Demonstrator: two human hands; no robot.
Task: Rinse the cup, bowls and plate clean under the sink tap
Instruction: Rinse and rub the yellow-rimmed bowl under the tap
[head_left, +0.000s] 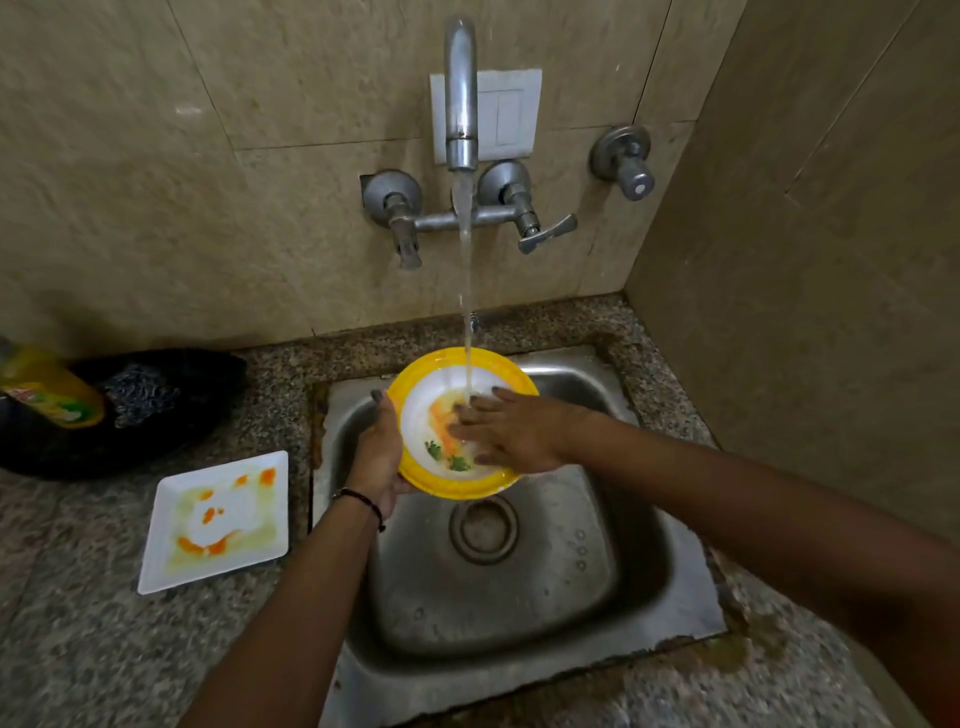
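Observation:
A yellow-rimmed white bowl (447, 371) is tilted over the steel sink (613, 582), under the running tap (461, 93). Water falls into it. Orange and green food bits stick to its inside. My left hand (376, 452) grips the bowl's left rim from outside. My right hand (511, 431) lies flat inside the bowl with its fingers spread on the wet surface. A square white plate (218, 519) smeared with orange sauce rests on the counter left of the sink. No cup is in view.
A yellow-green soap bottle (49, 389) lies on a black pan or tray (156, 415) at the far left. Two tap handles (545, 236) and a separate wall valve (623, 161) stick out of the tiled wall. A side wall closes in at the right.

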